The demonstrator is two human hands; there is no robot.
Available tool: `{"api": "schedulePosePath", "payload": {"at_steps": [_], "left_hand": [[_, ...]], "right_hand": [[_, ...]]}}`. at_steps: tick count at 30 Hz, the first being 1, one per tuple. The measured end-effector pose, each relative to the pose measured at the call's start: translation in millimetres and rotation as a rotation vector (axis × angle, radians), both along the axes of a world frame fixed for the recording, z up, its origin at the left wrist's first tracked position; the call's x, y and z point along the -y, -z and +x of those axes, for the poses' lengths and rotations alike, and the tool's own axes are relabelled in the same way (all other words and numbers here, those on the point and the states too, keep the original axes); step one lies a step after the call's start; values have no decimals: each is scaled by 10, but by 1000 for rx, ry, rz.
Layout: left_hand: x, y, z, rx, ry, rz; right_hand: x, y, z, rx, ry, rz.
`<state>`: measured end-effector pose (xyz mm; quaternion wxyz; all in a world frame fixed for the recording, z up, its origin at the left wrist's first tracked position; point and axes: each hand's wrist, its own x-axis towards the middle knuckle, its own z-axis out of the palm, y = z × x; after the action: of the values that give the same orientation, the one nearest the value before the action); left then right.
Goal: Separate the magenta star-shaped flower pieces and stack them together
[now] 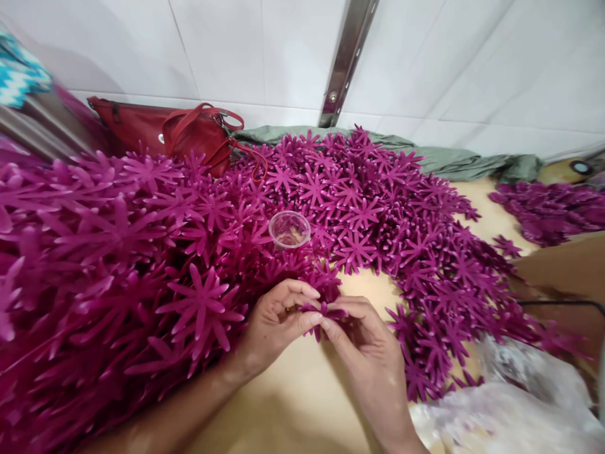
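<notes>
Between the fingertips of both hands is a small purple artificial flower piece (334,318), its narrow petals partly hidden by my fingers. My left hand (278,318) pinches it from the left with thumb and forefinger. From the right, my right hand (366,340) pinches the same piece, and the two thumb tips nearly meet. A large heap of purple flower pieces (203,302) with long narrow petals rises at the left, close against my left forearm. Just beyond my hands a round clear plastic cup (290,229) rests among the flowers; something pale lies in its bottom.
More purple flowers (444,277) spread along the back and right of the tan tabletop (283,403). A red handbag (155,129) leans by the white wall. Clear plastic bags (510,410) lie at the right front, beside a brown cardboard surface (562,271). Green cloth (454,161) runs along the wall.
</notes>
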<state>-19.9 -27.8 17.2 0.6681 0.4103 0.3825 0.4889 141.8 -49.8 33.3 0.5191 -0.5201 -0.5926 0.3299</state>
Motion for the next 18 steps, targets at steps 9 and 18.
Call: {"api": "schedulePosePath", "payload": {"at_steps": [9, 18], "left_hand": [[15, -19, 5, 134, 11, -11], [-3, -8, 18, 59, -52, -96]], "right_hand": [[11, -5, 154, 336, 89, 321], [11, -43, 41, 501, -40, 387]]}}
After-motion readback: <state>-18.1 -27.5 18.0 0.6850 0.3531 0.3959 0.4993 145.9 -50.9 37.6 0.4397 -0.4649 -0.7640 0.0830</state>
